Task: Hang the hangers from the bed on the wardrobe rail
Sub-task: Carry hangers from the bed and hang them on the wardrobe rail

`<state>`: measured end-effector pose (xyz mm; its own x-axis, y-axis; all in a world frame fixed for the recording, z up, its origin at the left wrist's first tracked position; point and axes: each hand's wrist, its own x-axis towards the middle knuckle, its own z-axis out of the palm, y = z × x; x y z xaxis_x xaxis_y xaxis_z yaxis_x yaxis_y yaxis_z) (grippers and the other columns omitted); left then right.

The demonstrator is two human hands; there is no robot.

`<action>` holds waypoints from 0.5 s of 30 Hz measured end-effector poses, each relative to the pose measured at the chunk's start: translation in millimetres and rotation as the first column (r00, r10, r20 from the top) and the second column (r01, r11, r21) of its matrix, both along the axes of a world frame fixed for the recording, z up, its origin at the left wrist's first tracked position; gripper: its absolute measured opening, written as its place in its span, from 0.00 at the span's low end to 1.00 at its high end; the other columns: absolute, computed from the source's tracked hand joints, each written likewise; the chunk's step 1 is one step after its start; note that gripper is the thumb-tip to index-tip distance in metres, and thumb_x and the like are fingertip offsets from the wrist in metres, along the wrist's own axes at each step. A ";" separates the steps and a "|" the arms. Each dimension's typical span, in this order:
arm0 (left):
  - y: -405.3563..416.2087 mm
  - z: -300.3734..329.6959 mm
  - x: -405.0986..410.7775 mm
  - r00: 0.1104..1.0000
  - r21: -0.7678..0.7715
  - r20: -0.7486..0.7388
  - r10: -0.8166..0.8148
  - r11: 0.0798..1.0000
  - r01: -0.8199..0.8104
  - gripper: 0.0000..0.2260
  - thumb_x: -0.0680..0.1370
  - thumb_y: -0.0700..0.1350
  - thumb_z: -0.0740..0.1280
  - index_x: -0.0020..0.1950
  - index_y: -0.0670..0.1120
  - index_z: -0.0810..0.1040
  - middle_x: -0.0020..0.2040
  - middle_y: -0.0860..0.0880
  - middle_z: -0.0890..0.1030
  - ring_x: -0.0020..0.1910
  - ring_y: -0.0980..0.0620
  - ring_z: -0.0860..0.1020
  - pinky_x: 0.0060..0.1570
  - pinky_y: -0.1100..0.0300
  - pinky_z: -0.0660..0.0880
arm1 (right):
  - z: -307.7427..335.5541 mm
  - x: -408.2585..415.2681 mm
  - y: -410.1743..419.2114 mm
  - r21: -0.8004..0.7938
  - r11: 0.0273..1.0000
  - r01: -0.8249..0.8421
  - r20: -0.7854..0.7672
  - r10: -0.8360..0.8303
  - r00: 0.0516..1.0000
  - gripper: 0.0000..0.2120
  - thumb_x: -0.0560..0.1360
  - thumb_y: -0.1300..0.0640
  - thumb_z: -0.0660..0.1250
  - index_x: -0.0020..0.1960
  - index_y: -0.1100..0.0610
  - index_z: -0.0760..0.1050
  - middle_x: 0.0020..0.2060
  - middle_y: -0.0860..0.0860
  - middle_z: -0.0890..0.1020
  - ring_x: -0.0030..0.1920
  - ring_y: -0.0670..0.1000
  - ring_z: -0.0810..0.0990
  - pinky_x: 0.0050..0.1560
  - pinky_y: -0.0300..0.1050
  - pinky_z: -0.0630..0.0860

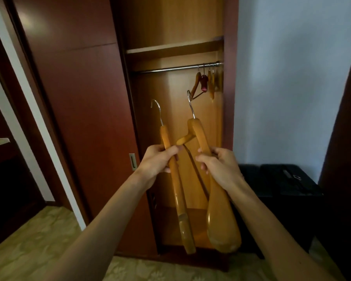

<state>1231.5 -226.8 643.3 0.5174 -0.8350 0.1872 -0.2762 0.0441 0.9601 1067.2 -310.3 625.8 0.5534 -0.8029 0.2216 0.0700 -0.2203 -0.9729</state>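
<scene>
Hangers in both hands here, one each, held up in front of the open wardrobe. The left hand has its fingers wrapped around the arm of the left hanger, and the right hand is curled round the arm of the right hanger, the chunkier one with the wide shoulder. Both hang long-axis nearly vertical, hooks pointing up and the fat ends dangling below the hands. The trouser bar on the right one looks like it crosses toward the left one, so they might be snagged, can't tell for sure.

What matters for the hang: the rail sits above both hooks and a bit further in. The right hanger's hook is higher and nearer the rail than the left hook, so I'd guess the right hand goes first. A few hung hangers are bunched at the rail's right end, with bare rail to their left, directly above both hooks.
</scene>
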 end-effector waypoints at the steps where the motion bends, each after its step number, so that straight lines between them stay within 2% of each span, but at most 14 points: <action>1: -14.5 -1.1 16.8 1.000 -0.002 -0.010 -0.007 1.000 0.007 0.12 0.77 0.51 0.72 0.41 0.44 0.79 0.31 0.50 0.79 0.31 0.54 0.79 0.39 0.59 0.79 | -0.7 18.1 -12.1 0.003 1.000 0.001 0.001 -0.001 1.000 0.07 0.75 0.57 0.71 0.53 0.51 0.81 0.33 0.47 0.82 0.37 0.46 0.81 0.47 0.46 0.77; 4: -58.0 -5.3 71.3 0.999 -0.005 -0.011 -0.035 0.999 0.035 0.12 0.77 0.51 0.72 0.40 0.44 0.79 0.30 0.51 0.77 0.30 0.55 0.77 0.36 0.61 0.77 | -4.9 75.4 -46.9 -0.001 1.000 0.025 0.003 -0.025 1.000 0.07 0.76 0.57 0.71 0.54 0.51 0.80 0.34 0.47 0.82 0.37 0.45 0.80 0.45 0.43 0.76; 8: -116.1 0.9 152.8 0.998 -0.030 0.030 -0.055 0.998 0.056 0.11 0.77 0.51 0.73 0.42 0.44 0.80 0.30 0.52 0.79 0.32 0.56 0.80 0.41 0.59 0.80 | -3.1 159.0 -95.7 -0.034 0.998 0.060 0.009 -0.059 0.998 0.06 0.76 0.57 0.70 0.52 0.51 0.81 0.34 0.48 0.81 0.37 0.46 0.80 0.44 0.43 0.75; 11: -156.5 17.1 211.7 0.994 -0.036 0.072 -0.076 0.996 0.079 0.12 0.76 0.52 0.74 0.43 0.44 0.81 0.33 0.51 0.81 0.36 0.53 0.82 0.47 0.52 0.84 | 8.0 225.0 -135.6 -0.055 0.991 0.119 0.016 -0.118 0.993 0.05 0.76 0.57 0.70 0.51 0.52 0.81 0.33 0.48 0.82 0.37 0.46 0.80 0.43 0.44 0.76; 15: -211.1 38.9 283.4 0.987 -0.027 0.112 -0.117 0.992 0.120 0.11 0.76 0.52 0.73 0.41 0.46 0.82 0.35 0.50 0.83 0.41 0.49 0.85 0.54 0.46 0.83 | 24.0 309.5 -194.3 -0.085 0.982 0.167 0.023 -0.166 0.986 0.09 0.76 0.55 0.69 0.55 0.53 0.81 0.38 0.48 0.84 0.41 0.47 0.82 0.41 0.42 0.74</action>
<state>1515.0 -437.8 682.2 0.3899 -0.8813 0.2669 -0.3709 0.1149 0.9215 1376.7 -504.6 649.9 0.4095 -0.8610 0.3018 0.0400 -0.3135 -0.9487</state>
